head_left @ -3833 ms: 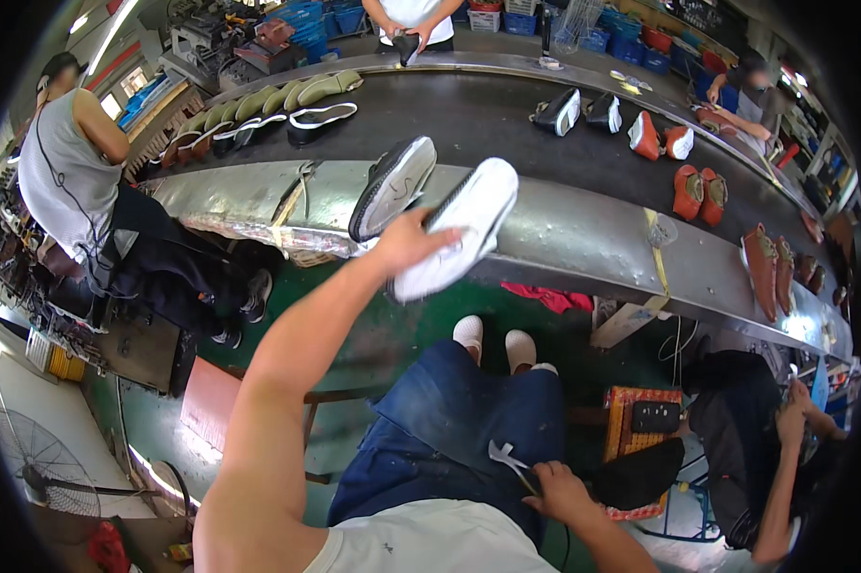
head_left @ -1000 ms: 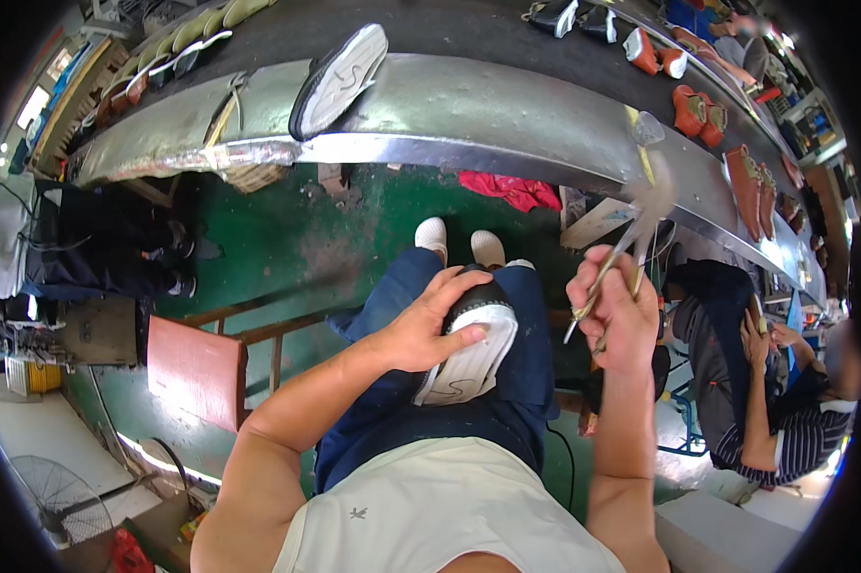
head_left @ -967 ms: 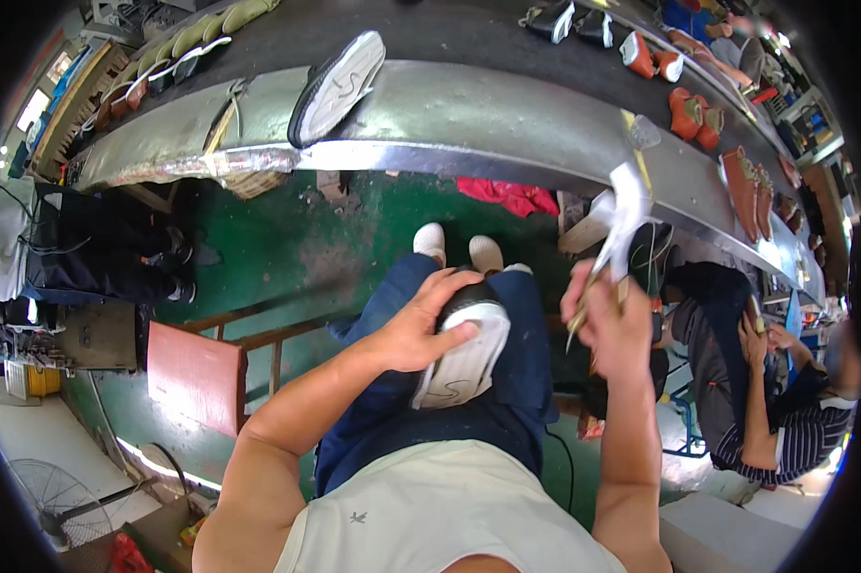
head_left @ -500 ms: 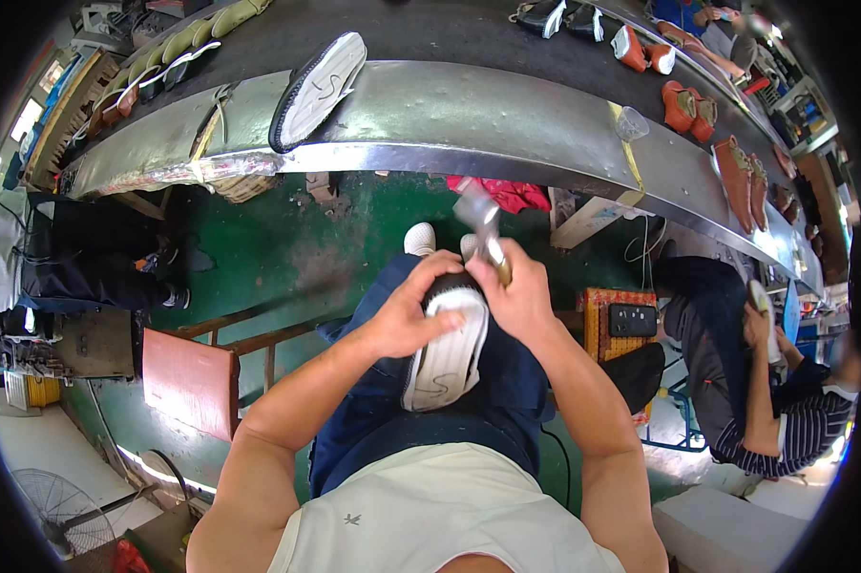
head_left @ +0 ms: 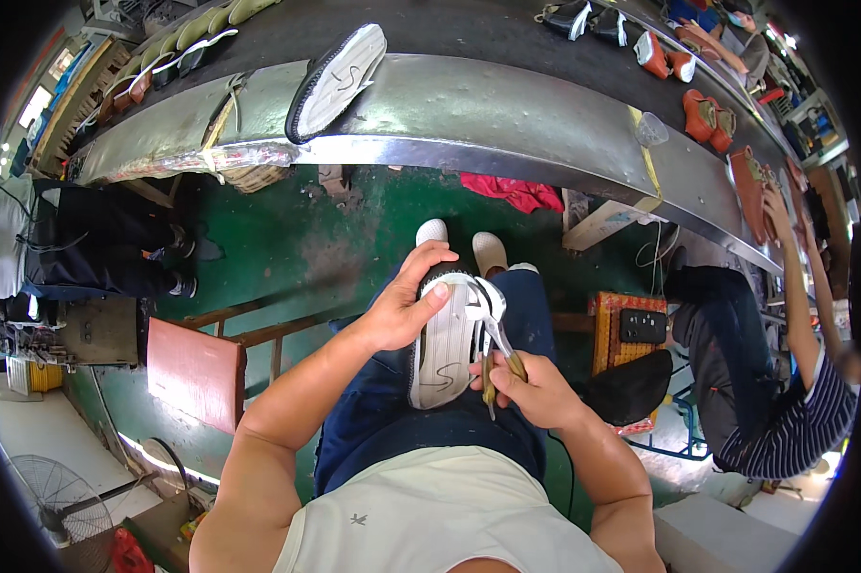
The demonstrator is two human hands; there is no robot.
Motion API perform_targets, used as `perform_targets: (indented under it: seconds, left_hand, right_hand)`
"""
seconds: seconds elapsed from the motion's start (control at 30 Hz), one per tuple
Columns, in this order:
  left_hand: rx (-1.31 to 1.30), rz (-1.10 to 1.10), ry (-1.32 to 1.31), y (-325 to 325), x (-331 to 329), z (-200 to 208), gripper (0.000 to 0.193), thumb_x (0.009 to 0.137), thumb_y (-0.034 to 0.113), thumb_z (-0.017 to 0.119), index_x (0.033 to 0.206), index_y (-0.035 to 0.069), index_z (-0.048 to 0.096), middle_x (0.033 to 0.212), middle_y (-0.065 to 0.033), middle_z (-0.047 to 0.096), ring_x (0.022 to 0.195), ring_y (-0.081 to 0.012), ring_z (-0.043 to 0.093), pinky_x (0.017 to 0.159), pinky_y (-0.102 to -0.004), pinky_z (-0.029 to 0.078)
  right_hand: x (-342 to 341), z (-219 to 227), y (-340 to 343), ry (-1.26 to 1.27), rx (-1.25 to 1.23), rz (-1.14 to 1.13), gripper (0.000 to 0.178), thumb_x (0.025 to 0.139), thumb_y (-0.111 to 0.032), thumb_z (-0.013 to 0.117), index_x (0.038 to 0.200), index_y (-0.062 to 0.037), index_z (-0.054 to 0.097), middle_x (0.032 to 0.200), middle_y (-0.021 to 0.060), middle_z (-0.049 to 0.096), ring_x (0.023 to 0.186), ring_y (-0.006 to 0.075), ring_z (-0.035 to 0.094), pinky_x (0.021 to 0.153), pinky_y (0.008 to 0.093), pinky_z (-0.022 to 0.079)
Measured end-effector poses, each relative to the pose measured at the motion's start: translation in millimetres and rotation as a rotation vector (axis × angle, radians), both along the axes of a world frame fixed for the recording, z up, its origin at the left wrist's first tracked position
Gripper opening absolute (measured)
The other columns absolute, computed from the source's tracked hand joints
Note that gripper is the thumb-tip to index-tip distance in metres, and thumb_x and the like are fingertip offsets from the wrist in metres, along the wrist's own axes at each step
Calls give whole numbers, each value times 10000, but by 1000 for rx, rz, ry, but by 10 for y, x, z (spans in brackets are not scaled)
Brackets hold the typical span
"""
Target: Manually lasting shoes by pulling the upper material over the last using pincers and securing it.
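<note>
In the centre of the frame, a black-and-white shoe (head_left: 447,349) is gripped at its upper end by the left hand (head_left: 404,304), its pale sole (marked with a dark squiggle) turned up above the lap. By the right hand (head_left: 537,390), just right of centre, the handles of metal pincers (head_left: 493,320) are held; their head is set over the sole's right edge, though contact cannot be told. At upper left of centre, a similar shoe (head_left: 337,86) is propped on a metal-edged bench (head_left: 507,100). At upper right, orange-red shoes (head_left: 700,115) are seen.
</note>
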State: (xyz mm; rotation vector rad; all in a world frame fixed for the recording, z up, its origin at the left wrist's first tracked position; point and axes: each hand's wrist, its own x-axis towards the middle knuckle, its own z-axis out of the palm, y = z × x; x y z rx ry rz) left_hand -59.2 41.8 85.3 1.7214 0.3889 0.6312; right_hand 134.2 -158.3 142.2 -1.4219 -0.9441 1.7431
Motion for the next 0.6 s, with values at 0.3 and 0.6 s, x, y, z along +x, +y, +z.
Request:
perform_targets:
  seconds: [0.3,0.6]
  left_hand:
    - [57,30,17,-58,-16,-7,446,1067,325,502,1432,73,457,1454,-152,381,1382,-266,377,1158,-383,290]
    - [184,45,50,26,-6,43,465,1027,240,592,1414,27,449,1449,-183,403,1390,-308,391,1169,-397,290]
  right_hand:
    - [-95,162,-64,-45,-25,-21,368,1061,-254,532,1237,62,594,1094,101,690,980,163,660,876,327,523]
    - [-160,86,127,551,-131,-337,378,1020,-360,626,1110,7,622,905,64,671,731,136,610,648,282,488]
